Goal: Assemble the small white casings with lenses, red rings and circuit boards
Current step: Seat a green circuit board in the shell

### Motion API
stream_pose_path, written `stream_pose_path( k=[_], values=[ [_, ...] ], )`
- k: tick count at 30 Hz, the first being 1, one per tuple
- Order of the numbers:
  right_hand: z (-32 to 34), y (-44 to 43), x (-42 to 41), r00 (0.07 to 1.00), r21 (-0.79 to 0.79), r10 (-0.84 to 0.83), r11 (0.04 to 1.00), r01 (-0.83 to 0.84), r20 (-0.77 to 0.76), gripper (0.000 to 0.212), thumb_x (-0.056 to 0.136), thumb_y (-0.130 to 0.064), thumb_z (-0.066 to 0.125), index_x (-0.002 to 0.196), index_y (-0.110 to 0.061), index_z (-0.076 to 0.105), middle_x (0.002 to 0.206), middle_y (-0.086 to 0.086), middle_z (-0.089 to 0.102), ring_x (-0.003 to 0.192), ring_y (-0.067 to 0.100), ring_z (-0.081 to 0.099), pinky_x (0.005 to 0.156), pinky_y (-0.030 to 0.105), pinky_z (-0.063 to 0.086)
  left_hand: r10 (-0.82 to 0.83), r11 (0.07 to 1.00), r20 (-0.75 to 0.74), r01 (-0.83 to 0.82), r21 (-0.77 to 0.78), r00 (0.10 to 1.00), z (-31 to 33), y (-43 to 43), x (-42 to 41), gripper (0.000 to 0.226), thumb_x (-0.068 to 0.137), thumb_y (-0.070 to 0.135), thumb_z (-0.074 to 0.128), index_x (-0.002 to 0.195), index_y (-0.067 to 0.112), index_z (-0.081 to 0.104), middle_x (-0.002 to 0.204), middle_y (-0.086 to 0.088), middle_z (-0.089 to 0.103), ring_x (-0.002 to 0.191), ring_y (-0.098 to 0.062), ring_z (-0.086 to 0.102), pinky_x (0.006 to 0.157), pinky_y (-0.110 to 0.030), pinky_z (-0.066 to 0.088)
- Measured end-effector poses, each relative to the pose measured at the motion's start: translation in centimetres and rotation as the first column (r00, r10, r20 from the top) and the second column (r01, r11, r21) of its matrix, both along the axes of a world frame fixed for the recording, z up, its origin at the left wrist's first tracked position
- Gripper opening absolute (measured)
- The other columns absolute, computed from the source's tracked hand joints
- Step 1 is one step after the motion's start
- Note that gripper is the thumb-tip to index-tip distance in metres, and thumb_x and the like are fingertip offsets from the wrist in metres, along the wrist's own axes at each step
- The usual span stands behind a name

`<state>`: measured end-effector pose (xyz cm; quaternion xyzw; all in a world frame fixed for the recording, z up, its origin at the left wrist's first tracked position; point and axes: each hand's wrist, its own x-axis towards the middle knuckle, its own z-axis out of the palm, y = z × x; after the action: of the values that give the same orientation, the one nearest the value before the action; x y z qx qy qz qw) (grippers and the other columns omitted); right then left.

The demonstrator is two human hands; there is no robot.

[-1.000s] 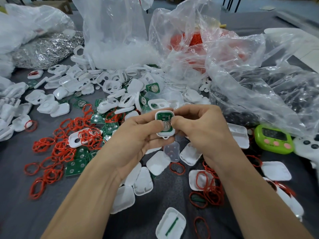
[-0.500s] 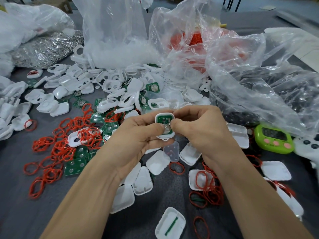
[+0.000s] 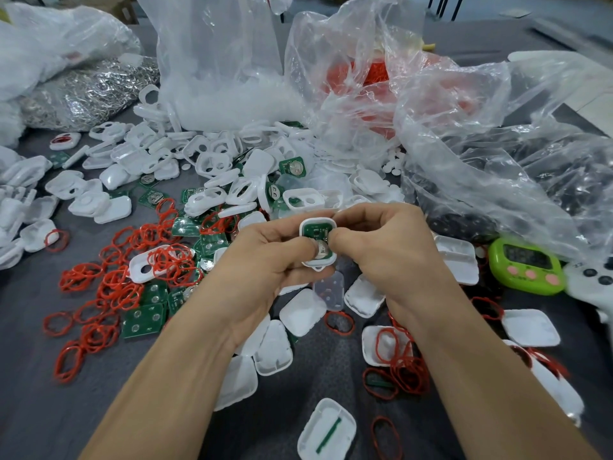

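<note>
Two hands hold one small white casing (image 3: 317, 223) above the grey table (image 3: 30, 410), at the middle of the view. The left hand (image 3: 265, 257) grips it from the left side: fingers curled under & behind, thumb lying on the lower part of its open face. The right hand (image 3: 381, 247) pinches its right edge w/ thumb & forefinger, the other fingers curled above. Inside the casing sits a green circuit board (image 3: 314, 231), w/ a round silver battery (image 3: 322, 252) at its lower end, partly covered by both thumbs. Whether a red ring or a lens is inside, I cannot tell.

Left of the casing, on the table, lie many loose red rings (image 3: 112, 287), mixed w/ more green boards (image 3: 143, 318). Behind the casing is a heap of white casing parts (image 3: 215, 167), some w/ holes. Just below it lies a clear plastic piece (image 3: 329, 290), among white casing halves (image 3: 302, 312) w/ the smooth side up. Further below, near the bottom edge, one open half (image 3: 326, 429) has a green strip inside. Right of the casing stands a green timer (image 3: 525, 265), w/ a white controller (image 3: 593, 277) beside it at the frame edge. Behind & right of the casing are crumpled clear plastic bags (image 3: 464, 127); one holds red pcs (image 3: 374, 73). Far behind-left is a bag of shiny silver pcs (image 3: 86, 91).
</note>
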<state>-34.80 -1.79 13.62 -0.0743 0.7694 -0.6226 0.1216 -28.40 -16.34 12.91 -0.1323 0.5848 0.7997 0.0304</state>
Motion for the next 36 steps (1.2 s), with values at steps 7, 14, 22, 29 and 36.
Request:
stream_pose_path(
  k=[7,14,22,29,36],
  values=[
    [0.23,-0.08,0.16,1.0,0.012,-0.001,1.0,0.001,-0.014,0.011,0.076,-0.023,0.078,0.075,-0.034,0.079,0.071,-0.004,0.077,0.069,0.02,0.075,0.071,0.045,0.065,-0.004,1.0,0.006,0.004,0.0,1.0,0.1,-0.14,0.06,0.039,0.095,-0.009,0.054,0.123,0.009,0.074,0.115,-0.017,0.076,0.101,-0.022,0.074,0.082,-0.031,0.063],
    [0.28,-0.17,0.57,0.997,0.033,-0.05,0.998,0.052,-0.061,0.012,0.065,-0.035,0.074,0.074,-0.04,0.08,0.067,-0.009,0.076,0.068,0.015,0.075,0.071,0.044,0.065,-0.022,0.999,0.003,0.022,-0.03,1.0,0.22,0.08,0.17,0.039,0.096,-0.009,0.054,0.125,0.007,0.072,0.119,-0.019,0.074,0.102,-0.022,0.071,0.084,-0.032,0.063],
    [0.0,-0.32,0.85,0.992,0.023,-0.113,0.993,0.114,-0.052,0.015,0.065,-0.034,0.072,0.076,-0.038,0.081,0.065,-0.013,0.075,0.064,0.008,0.074,0.068,0.036,0.064,-0.027,0.999,0.003,0.027,-0.038,1.0,0.37,0.32,0.29,0.037,0.095,-0.009,0.055,0.126,0.006,0.071,0.122,-0.025,0.071,0.1,-0.023,0.069,0.083,-0.032,0.063],
    [0.55,-0.07,0.34,0.997,-0.078,0.038,0.996,-0.032,0.074,0.012,0.078,-0.017,0.079,0.071,-0.027,0.081,0.073,0.002,0.078,0.066,0.018,0.074,0.063,0.034,0.061,-0.041,0.998,-0.024,0.04,-0.052,0.999,0.43,-0.21,0.18,0.036,0.097,-0.008,0.054,0.122,0.008,0.074,0.115,-0.02,0.075,0.101,-0.027,0.073,0.08,-0.029,0.063],
    [0.15,0.05,0.29,1.0,0.025,-0.031,0.999,0.031,0.002,0.006,0.071,-0.027,0.079,0.075,-0.031,0.082,0.068,-0.004,0.077,0.064,0.017,0.074,0.068,0.04,0.064,-0.055,0.995,-0.022,0.053,-0.08,0.998,0.45,0.09,0.43,0.035,0.097,-0.008,0.055,0.125,0.005,0.071,0.119,-0.023,0.073,0.102,-0.027,0.07,0.083,-0.034,0.063]
  ],
)
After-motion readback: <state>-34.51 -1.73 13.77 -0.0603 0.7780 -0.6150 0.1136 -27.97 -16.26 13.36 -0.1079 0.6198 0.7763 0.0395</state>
